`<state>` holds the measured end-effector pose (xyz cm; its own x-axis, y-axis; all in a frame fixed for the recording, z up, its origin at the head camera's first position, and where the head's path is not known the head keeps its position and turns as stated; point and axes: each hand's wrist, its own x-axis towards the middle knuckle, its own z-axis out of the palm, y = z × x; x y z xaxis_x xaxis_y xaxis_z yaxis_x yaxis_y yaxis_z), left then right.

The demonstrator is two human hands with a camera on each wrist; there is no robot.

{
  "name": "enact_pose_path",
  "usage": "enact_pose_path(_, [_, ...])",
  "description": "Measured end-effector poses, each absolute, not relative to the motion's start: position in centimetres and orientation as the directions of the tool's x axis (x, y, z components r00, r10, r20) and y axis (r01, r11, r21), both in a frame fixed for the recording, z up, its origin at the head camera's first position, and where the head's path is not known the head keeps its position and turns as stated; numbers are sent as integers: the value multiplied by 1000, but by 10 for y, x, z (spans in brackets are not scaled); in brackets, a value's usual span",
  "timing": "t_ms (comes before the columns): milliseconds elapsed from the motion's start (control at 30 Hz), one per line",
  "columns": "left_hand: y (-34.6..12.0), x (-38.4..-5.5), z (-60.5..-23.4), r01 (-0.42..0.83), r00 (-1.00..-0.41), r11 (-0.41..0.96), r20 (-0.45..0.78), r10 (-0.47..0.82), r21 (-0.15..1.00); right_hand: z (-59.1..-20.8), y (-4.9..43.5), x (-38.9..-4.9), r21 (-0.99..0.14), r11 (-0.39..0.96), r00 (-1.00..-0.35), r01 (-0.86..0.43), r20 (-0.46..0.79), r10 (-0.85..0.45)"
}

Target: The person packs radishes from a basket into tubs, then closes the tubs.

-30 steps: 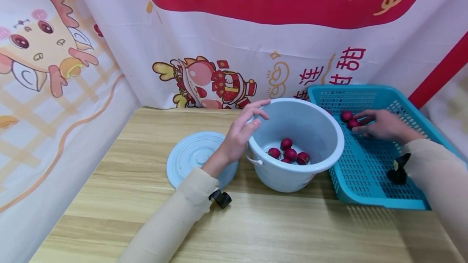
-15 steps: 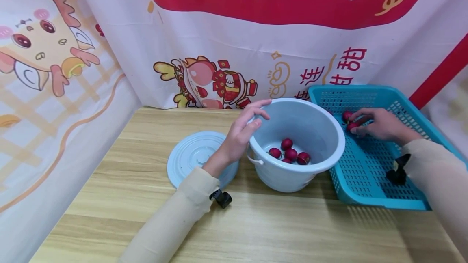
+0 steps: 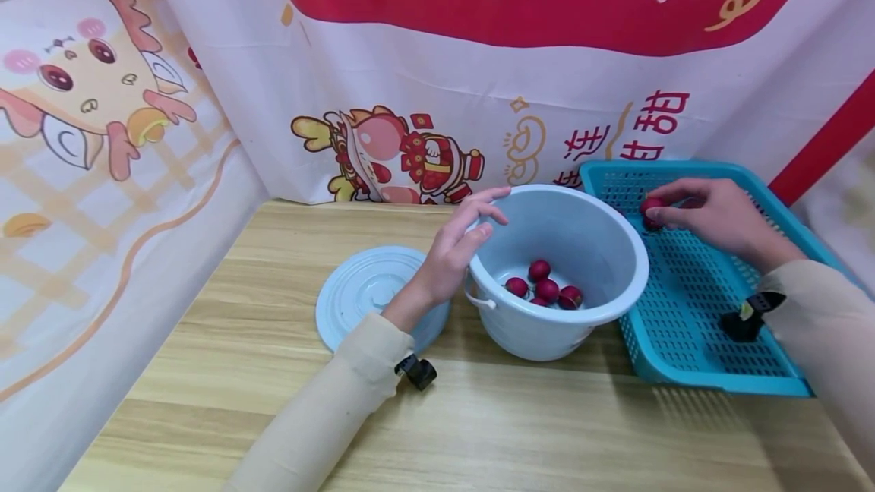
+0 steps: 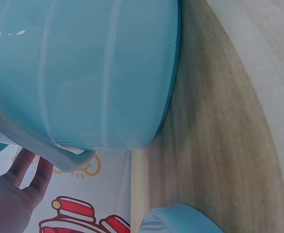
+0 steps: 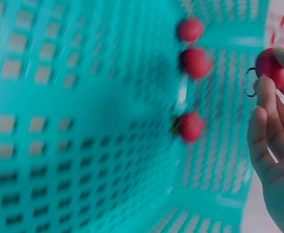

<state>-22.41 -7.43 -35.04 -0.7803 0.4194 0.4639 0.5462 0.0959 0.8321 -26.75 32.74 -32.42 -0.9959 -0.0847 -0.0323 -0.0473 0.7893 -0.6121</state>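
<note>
My left hand (image 3: 447, 253) holds the left rim of a pale blue bucket (image 3: 533, 336), thumb and a finger reaching over the edge. In the left wrist view, other fingers show behind the bucket's white handle (image 4: 35, 141). Several red radishes (image 3: 547, 291) lie on the bucket's bottom. Over the turquoise basket (image 3: 683, 382), my right hand (image 3: 724, 219) pinches one red radish (image 5: 270, 68) between thumb and fingers; its thin root tail shows in the right wrist view. Other radishes (image 5: 191, 126) lie in the basket below, blurred and partly hidden by the hand in the head view.
A pale blue round lid (image 3: 355, 291) lies flat on the wooden table (image 3: 273, 355), left of the bucket and partly under my left forearm. The basket stands close against the bucket's right side. A printed cloth (image 3: 410, 82) hangs behind the table.
My right hand has taken hold of a radish and lifted it slightly off the basket's bottom. The left hand and bucket stay in place; the view has shifted slightly.
</note>
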Motion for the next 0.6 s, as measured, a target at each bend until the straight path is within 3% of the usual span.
enact_pose_path(333, [-75, -226, -352, 549, -776, 89, 467, 424, 831, -291, 268, -243, -747, 635, -975, -197, 215, -49])
enact_pose_path(600, [-76, -226, -352, 546, -777, 83, 467, 423, 833, -284, 222, -235, -680, 650, -933, -341, 330, -145])
